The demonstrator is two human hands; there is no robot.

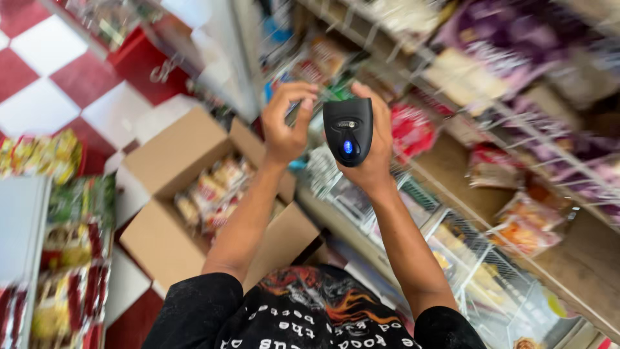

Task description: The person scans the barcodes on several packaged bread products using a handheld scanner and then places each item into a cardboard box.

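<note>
While both arms rise from the bottom of the frame toward its upper centre, the right hand [374, 152] is wrapped around a black handheld barcode scanner [349, 131], whose rounded back faces the camera and shows a small blue light near its lower middle. The scanner sits just right of centre, in the upper half of the frame, held upright with the fingers behind it and the thumb side along its right edge. The left hand [287, 123] is just beside it to the left, fingers curled inward with the tips close together; whether they pinch anything cannot be told, since the area in front of them is blurred. The two hands are near each other but not touching.

Below the left forearm, at centre left, stands an open cardboard box [165, 242] with its flaps spread, holding packets of snacks [213, 190] in orange and yellow wrappers. The box rests on a red-and-white checkered floor [51, 77] that fills the upper left. Along the left edge runs a rack of bagged goods [71, 258]. The right side of the frame is filled by slanting wire shelves [491, 271] bearing red, purple and orange packets, all blurred. At the bottom centre is the person's black shirt [303, 317] with a flame print.
</note>
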